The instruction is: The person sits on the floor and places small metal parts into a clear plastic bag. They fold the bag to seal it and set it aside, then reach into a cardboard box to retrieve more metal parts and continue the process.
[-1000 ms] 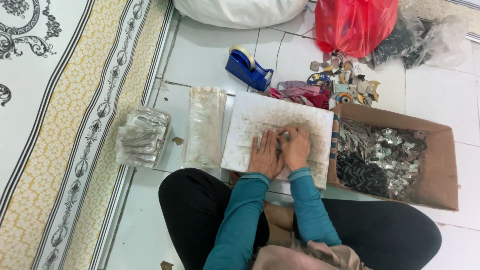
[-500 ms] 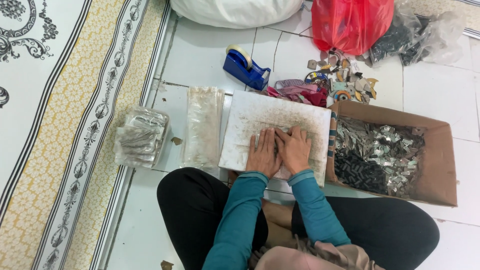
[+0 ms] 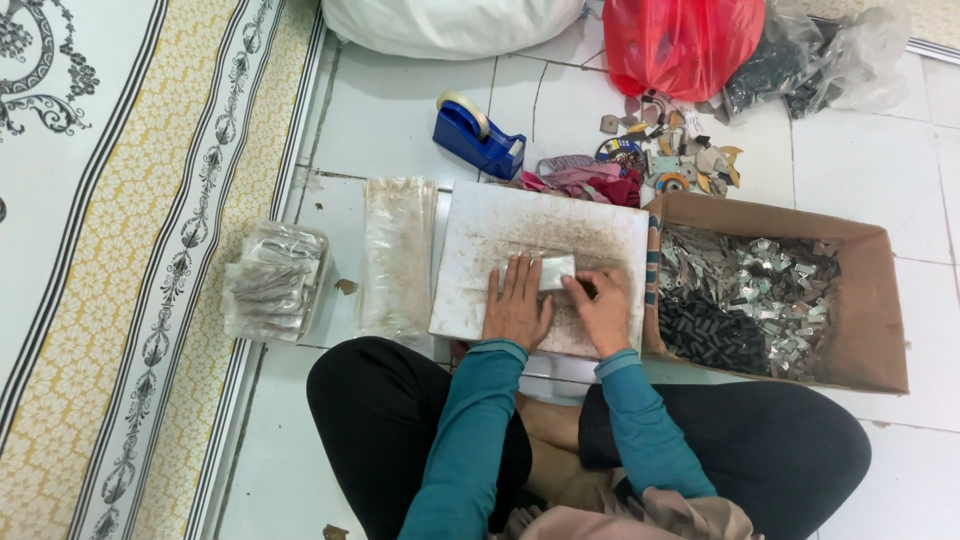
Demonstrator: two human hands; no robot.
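Hands: left hand [image 3: 517, 305] flat, fingers spread, on small packet [image 3: 556, 272]; right hand [image 3: 603, 310] pinching it.

Single head camera looking steeply down at close range; white board [image 3: 540, 265] sitting centre, cardboard box [image 3: 775, 290] at 3 o'clock, rug [image 3: 110, 250] at 9 o'clock.

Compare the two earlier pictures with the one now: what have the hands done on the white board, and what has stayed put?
The hands have drawn slightly apart. A small clear packet now shows between them; the left hand lies flat beside it, the right hand touches its end. The white board, the cardboard box, the tape dispenser and the packet piles have not moved.
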